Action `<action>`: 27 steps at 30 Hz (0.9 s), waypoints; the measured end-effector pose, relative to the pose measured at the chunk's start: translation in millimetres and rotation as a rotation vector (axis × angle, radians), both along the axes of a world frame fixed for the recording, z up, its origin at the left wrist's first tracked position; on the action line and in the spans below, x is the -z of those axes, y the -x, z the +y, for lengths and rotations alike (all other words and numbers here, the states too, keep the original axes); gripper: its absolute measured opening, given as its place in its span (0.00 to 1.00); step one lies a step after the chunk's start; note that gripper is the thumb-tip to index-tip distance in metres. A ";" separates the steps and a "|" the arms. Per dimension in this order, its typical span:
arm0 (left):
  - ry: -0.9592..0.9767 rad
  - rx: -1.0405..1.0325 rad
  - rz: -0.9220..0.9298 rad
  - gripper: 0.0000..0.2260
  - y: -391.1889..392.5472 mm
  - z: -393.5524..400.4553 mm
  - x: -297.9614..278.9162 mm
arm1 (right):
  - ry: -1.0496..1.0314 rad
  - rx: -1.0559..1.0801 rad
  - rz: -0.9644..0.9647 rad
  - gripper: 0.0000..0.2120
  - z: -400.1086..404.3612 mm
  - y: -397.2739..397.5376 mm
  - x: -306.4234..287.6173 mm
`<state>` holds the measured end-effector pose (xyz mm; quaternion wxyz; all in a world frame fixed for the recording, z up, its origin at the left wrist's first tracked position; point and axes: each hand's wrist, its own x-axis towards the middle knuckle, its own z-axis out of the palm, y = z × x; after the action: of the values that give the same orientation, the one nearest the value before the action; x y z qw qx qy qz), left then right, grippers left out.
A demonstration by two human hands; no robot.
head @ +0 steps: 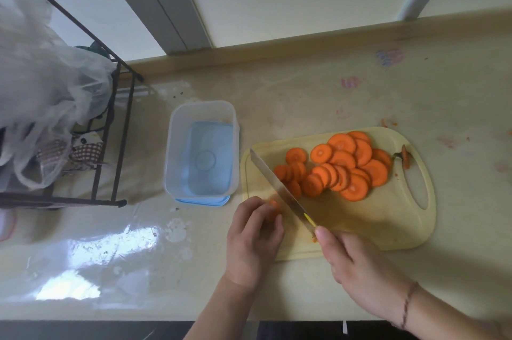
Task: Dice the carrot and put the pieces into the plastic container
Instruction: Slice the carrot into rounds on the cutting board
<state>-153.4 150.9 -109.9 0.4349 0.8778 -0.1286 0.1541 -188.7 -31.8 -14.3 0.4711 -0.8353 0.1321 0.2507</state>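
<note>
Several round carrot slices (343,165) lie heaped on a pale yellow cutting board (388,226). My left hand (253,240) holds a small carrot piece (274,205) down at the board's near left corner. My right hand (360,267) grips the handle of a knife (279,190), whose blade slants across the board beside that piece. The carrot's stem end (404,159) lies by the board's handle hole. A clear plastic container (202,151) stands on its blue lid left of the board, with nothing inside.
A black wire rack (116,129) holding plastic bags (47,95) stands at the left of the cream counter (304,90). The wall runs behind it. Carrot scraps (388,123) dot the counter to the right. The counter's front edge is near my arms.
</note>
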 end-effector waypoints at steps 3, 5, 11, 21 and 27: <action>0.018 0.011 0.005 0.10 1.3 0.1 0.5 | 0.014 -0.043 -0.003 0.28 -3.4 7.8 -7.7; 0.022 0.014 0.008 0.09 2.2 1.0 -0.5 | 0.034 -0.047 -0.021 0.29 -7.2 13.9 -8.5; 0.000 0.011 0.005 0.08 2.2 1.5 -3.0 | 0.043 -0.116 -0.047 0.41 -16.5 25.5 -4.3; -0.022 0.058 0.019 0.07 1.9 6.5 -4.1 | 0.117 -0.126 0.037 0.27 -12.7 26.2 -18.7; -0.028 0.048 0.024 0.08 2.7 7.4 -2.4 | 0.129 -0.088 0.063 0.28 -6.9 26.0 -21.4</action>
<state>-156.1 158.3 -107.5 0.4277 0.8822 -0.1468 0.1314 -214.8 -38.8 7.2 0.4007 -0.8606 0.1259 0.2882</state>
